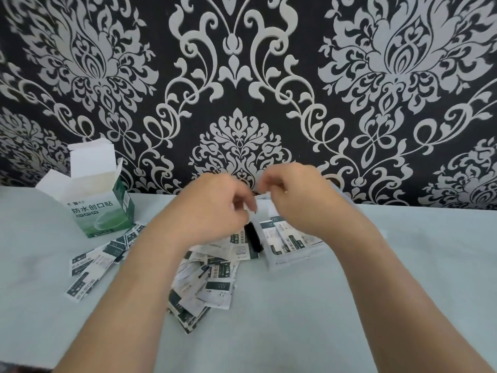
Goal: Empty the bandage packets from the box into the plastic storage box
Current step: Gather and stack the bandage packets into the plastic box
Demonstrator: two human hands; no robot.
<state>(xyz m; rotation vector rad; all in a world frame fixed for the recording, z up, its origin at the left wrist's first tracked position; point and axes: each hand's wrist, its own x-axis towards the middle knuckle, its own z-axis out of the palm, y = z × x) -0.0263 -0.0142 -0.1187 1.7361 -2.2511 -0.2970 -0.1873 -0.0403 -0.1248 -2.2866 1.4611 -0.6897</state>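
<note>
Left hand [215, 201], right hand [291, 196] on one packet [263, 197]

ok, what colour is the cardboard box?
The cardboard box is green and white, clearest in the head view.

Bare tabletop [403, 278] at lower right; loose packets [215, 278] litter centre and left; open carton [99, 211] stands at left; wall [242, 76] closes the top.

I see a black wall [242, 76] patterned in pale grey damask across the upper frame, a pale mint table [403, 265] below, a green-and-white box [99, 211] at left, white packets [212, 281] with dark green bands at centre, and a clear storage box [285, 262] beside them.
</note>
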